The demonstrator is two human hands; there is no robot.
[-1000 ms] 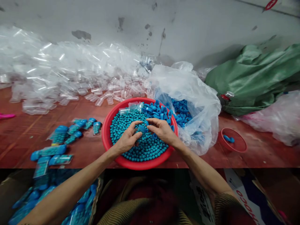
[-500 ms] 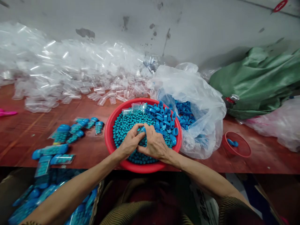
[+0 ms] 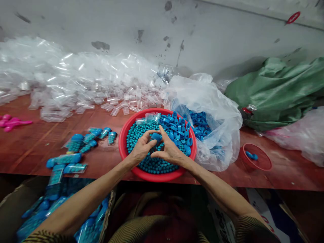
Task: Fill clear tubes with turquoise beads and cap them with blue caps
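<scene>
My left hand [image 3: 142, 150] is closed around a small clear bottle with a blue cap [image 3: 156, 137], held above the red basin [image 3: 123, 141]; the fingers partly hide its body. Beside it, my right hand [image 3: 171, 152] has thumb and fingers spread, its fingertips close to the cap; whether they touch it I cannot tell. Beneath both hands the basin holds many small turquoise beads [image 3: 138, 133]. Loose blue caps [image 3: 181, 130] lie on the beads at the right, and a few clear empty bottles [image 3: 149, 117] rest at the back.
Clear bottles [image 3: 76, 74] are heaped along the wall. An open plastic bag [image 3: 222, 118] of blue caps stands right of the basin, near a small red basket [image 3: 258, 165]. Filled bottles [image 3: 73, 145] lie left on the table, above a box [image 3: 108, 209] of more. A green sack [image 3: 275, 91] sits behind.
My right hand has opened, its thumb and fingers moving apart and away from the bottle. The blue cap now shows in my left hand. The view has shifted slightly left.
</scene>
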